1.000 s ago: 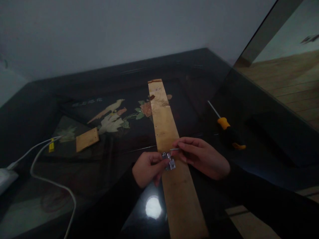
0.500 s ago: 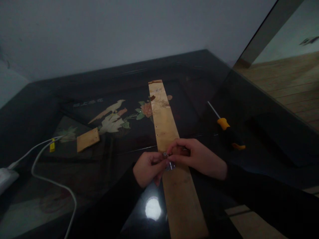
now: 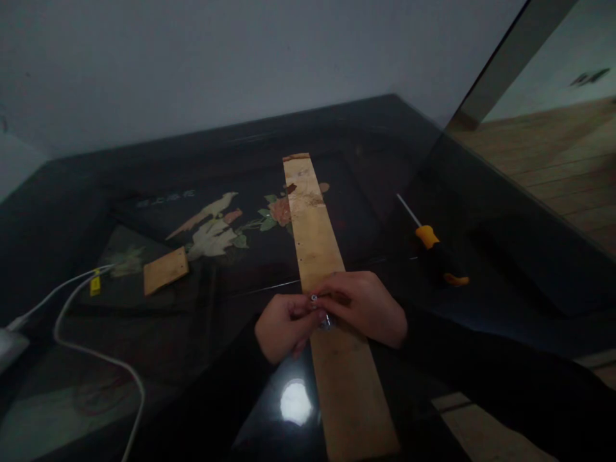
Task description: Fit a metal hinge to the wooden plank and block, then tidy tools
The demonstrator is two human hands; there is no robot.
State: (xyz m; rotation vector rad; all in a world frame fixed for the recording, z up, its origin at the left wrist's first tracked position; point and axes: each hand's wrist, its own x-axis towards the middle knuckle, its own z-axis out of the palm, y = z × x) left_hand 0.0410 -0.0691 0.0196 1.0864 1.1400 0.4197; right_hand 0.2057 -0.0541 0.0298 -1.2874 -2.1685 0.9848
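Observation:
A long pale wooden board (image 3: 315, 240) lies lengthwise on the dark tabletop, with small holes along its left edge. Over its middle, my left hand (image 3: 286, 326) is closed in a pinch, and a small clear, shiny plastic piece (image 3: 326, 322), perhaps a little bag, shows beneath its thumb. My right hand (image 3: 363, 305) comes in from the other side, its thumb and forefinger pinched at a tiny shiny metal piece (image 3: 314, 298). The fingertips of both hands meet there. Exactly what the metal piece is cannot be made out.
A screwdriver (image 3: 428, 237) with a yellow and black handle lies to the right. On the left are a small wooden block (image 3: 166, 271), a white cable (image 3: 103, 356) with a yellow tag (image 3: 95, 283), and a white power strip (image 3: 12, 346). A wall (image 3: 202, 64) stands behind the table.
My right hand has moved slightly left, closer to my left hand, and its fingers have closed more around the tiny metal piece. The whole view has shifted a little.

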